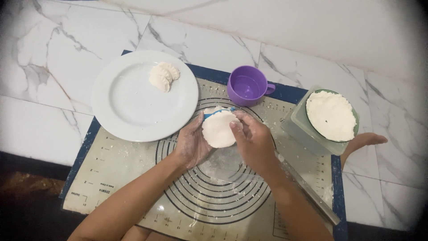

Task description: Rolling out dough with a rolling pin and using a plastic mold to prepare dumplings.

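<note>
My left hand point(192, 143) cups a round white dough wrapper point(218, 130) that lies in a blue-edged dumpling press, only a strip of blue point(217, 112) showing at its far rim. My right hand point(255, 142) rests on the wrapper's right side, thumb pressing its surface. Both hands hover over the ringed baking mat point(133, 178). Two folded white dumplings point(163, 76) lie at the far side of a white plate point(129, 107) to the left.
A purple cup point(246, 85) stands just beyond the hands. At right a clear tub point(299, 127) holds a green-rimmed bowl of white filling point(331, 115). A metal rod point(312, 194) lies along the mat's right side. A bare foot point(363, 142) shows by the tub on the marble floor.
</note>
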